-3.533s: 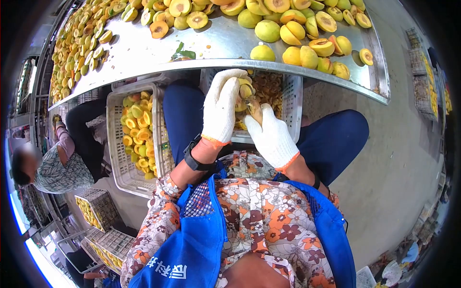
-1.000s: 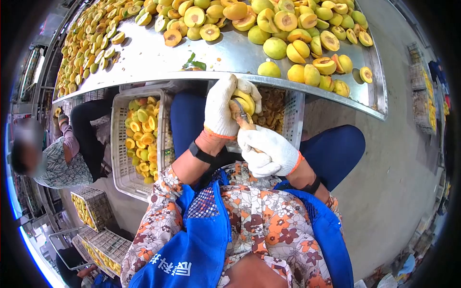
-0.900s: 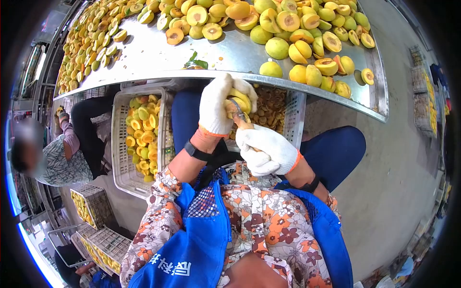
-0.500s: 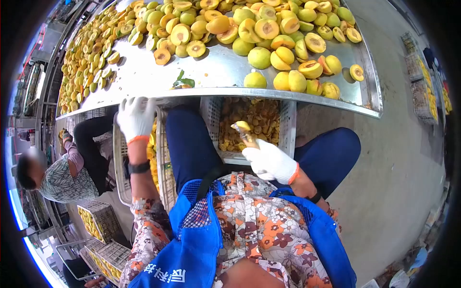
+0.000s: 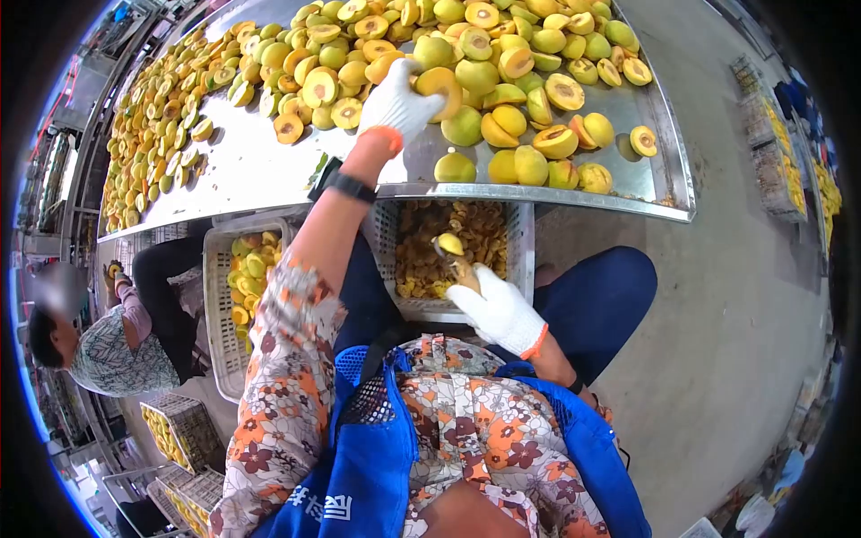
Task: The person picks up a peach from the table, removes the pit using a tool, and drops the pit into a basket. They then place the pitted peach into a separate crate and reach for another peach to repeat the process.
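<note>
My left hand (image 5: 404, 100), in a white glove with an orange cuff, reaches over the metal table (image 5: 269, 193) and grips a yellow peach half (image 5: 439, 92) at the edge of the pile. Other peach halves (image 5: 555, 141) lie close by, many cut face up with brown centres. In front of my lap, my right hand (image 5: 499, 309), gloved too, is wrapped around a short coring tool (image 5: 462, 271) with a tan handle. A small yellow piece of peach (image 5: 449, 244) sits at its metal tip, above a crate of brownish-yellow scraps (image 5: 527, 260).
Left of my knees stands a light plastic crate (image 5: 218, 309) with yellow peach pieces. Another person (image 5: 126, 350) sits farther left, near more filled crates (image 5: 184, 430). Stacked crates (image 5: 771, 148) stand on the floor at the right. The table's raised rim runs above my legs.
My left hand has moved from the table's front edge, up and right, onto a peach half in the pile. My right hand with the tool has barely moved. The view has shifted slightly.
</note>
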Demonstrator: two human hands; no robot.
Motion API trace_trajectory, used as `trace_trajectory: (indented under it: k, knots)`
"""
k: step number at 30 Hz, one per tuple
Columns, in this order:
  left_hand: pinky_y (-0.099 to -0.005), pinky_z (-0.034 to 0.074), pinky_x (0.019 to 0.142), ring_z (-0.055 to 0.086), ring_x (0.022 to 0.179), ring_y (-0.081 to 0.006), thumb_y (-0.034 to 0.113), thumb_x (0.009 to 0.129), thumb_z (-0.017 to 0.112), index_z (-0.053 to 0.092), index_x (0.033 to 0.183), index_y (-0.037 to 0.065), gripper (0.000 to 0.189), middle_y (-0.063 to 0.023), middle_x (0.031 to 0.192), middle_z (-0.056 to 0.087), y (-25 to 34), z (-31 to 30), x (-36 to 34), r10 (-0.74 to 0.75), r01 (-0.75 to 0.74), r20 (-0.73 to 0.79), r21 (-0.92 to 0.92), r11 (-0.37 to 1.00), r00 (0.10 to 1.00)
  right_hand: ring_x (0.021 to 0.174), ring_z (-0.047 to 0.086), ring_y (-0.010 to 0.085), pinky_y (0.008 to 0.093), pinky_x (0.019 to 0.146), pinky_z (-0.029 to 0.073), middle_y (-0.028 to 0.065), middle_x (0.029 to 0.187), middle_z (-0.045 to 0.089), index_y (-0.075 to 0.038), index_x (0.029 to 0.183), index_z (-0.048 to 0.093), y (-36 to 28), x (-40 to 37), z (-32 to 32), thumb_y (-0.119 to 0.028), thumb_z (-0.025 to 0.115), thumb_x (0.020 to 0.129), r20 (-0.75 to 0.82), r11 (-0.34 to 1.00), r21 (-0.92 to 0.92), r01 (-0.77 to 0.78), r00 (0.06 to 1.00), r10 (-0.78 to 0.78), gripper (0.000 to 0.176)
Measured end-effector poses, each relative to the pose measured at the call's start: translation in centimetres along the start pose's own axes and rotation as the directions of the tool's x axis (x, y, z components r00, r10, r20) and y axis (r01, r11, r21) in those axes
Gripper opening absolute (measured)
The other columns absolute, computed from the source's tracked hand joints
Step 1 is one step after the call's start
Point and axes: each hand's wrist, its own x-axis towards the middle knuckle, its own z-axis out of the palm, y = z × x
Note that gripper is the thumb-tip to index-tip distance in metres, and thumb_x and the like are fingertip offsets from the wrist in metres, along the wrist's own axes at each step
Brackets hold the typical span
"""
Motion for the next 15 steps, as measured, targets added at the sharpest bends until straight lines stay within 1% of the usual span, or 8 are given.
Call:
trace_trajectory:
  k: [2, 4, 5, 6, 8, 9, 12, 15]
  knots:
    - [-0.0334, 0.058, 0.087, 0.069, 0.105, -0.0221, 0.028, 0.084, 0.074, 0.055, 0.134, 0.002, 0.060, -0.0145, 0.118, 0.068, 1.0, -3.0, -4.2, -0.129, 0.181, 0.155, -0.396, 0.900, 0.979, 0.087, 0.067, 0.0505, 0.0528, 0.072, 0.052, 0.0332, 0.090, 0.066, 0.007, 0.117, 0.057, -1.3, -0.2, -0.4, -0.038, 0.067, 0.095, -0.112, 0.998, -0.003, 0.065, 0.992, -0.065, 0.050]
    - [-0.0311, 0.054, 0.093, 0.065, 0.105, -0.0174, 0.017, 0.084, 0.072, 0.054, 0.135, 0.001, 0.056, -0.0111, 0.118, 0.066, 0.0, -4.3, -8.5, -0.055, 0.128, 0.127, -0.690, 0.713, 0.990, 0.085, 0.067, 0.0505, 0.0528, 0.070, 0.052, 0.0328, 0.089, 0.066, 0.006, 0.118, 0.058, -0.1, 0.3, -0.1, -0.034, 0.067, 0.096, -0.138, 0.947, -0.119, 0.299, 0.939, -0.314, 0.048]
    - [-0.0324, 0.053, 0.096, 0.064, 0.110, -0.0181, 0.014, 0.085, 0.070, 0.053, 0.137, 0.000, 0.056, -0.0115, 0.123, 0.064, -1.2, -4.4, -10.4, -0.064, 0.203, 0.203, -0.797, 0.569, 0.977, 0.083, 0.067, 0.0502, 0.0520, 0.066, 0.051, 0.0327, 0.089, 0.066, 0.008, 0.118, 0.057, -2.2, 0.2, -0.5, -0.032, 0.068, 0.096, -0.108, 0.973, 0.023, 0.231, 0.968, -0.227, 0.046]
    - [-0.0336, 0.052, 0.098, 0.064, 0.112, -0.0183, 0.012, 0.085, 0.070, 0.053, 0.136, -0.001, 0.055, -0.0109, 0.123, 0.064, -0.5, -5.5, -12.4, -0.108, 0.351, 0.337, -0.847, 0.399, 0.935, 0.083, 0.067, 0.0502, 0.0520, 0.066, 0.051, 0.0327, 0.089, 0.066, 0.008, 0.118, 0.057, -3.2, 0.3, -0.8, -0.032, 0.068, 0.096, -0.093, 0.974, 0.029, 0.225, 0.971, -0.222, 0.046]
    - [-0.0341, 0.053, 0.098, 0.065, 0.112, -0.0194, 0.010, 0.084, 0.068, 0.052, 0.136, -0.002, 0.056, -0.0107, 0.123, 0.064, -0.8, -5.6, -15.3, -0.114, 0.379, 0.362, -0.898, 0.224, 0.925, 0.075, 0.069, 0.0436, 0.0464, 0.060, 0.051, 0.0289, 0.085, 0.067, 0.008, 0.117, 0.057, -4.3, 1.1, -0.9, -0.030, 0.067, 0.096, 0.233, 0.855, 0.463, -0.235, 0.963, 0.138, 0.045]
    - [-0.0342, 0.055, 0.095, 0.065, 0.111, -0.0203, 0.009, 0.083, 0.067, 0.051, 0.136, -0.001, 0.056, -0.0108, 0.121, 0.065, -1.0, -5.2, -16.3, -0.153, 0.378, 0.356, -0.913, 0.155, 0.922, 0.067, 0.069, 0.0328, 0.0397, 0.056, 0.050, 0.0231, 0.078, 0.065, 0.006, 0.114, 0.057, -3.4, 2.2, 0.4, -0.029, 0.067, 0.097, -0.026, 0.990, 0.071, 0.118, 0.993, -0.117, 0.040]
    - [-0.0344, 0.056, 0.093, 0.066, 0.109, -0.0213, 0.010, 0.084, 0.063, 0.051, 0.134, 0.000, 0.052, -0.0106, 0.117, 0.065, -2.0, -4.2, -17.8, -0.220, 0.361, 0.344, -0.931, 0.043, 0.913, 0.068, 0.070, 0.0328, 0.0406, 0.057, 0.050, 0.0230, 0.077, 0.065, 0.005, 0.115, 0.057, -2.7, 1.1, 0.8, -0.030, 0.066, 0.097, 0.029, 0.963, 0.246, 0.113, 0.992, -0.123, 0.040]
    - [-0.0337, 0.055, 0.094, 0.066, 0.107, -0.0202, 0.012, 0.085, 0.061, 0.051, 0.134, 0.000, 0.051, -0.0112, 0.117, 0.065, -1.5, -4.2, -18.5, -0.225, 0.389, 0.358, -0.914, 0.115, 0.906, 0.084, 0.070, 0.0448, 0.0470, 0.064, 0.053, 0.0306, 0.087, 0.068, 0.010, 0.120, 0.055, -5.0, 0.7, 0.9, -0.032, 0.066, 0.097, -0.028, 0.993, 0.103, 0.062, 0.998, -0.060, 0.049]
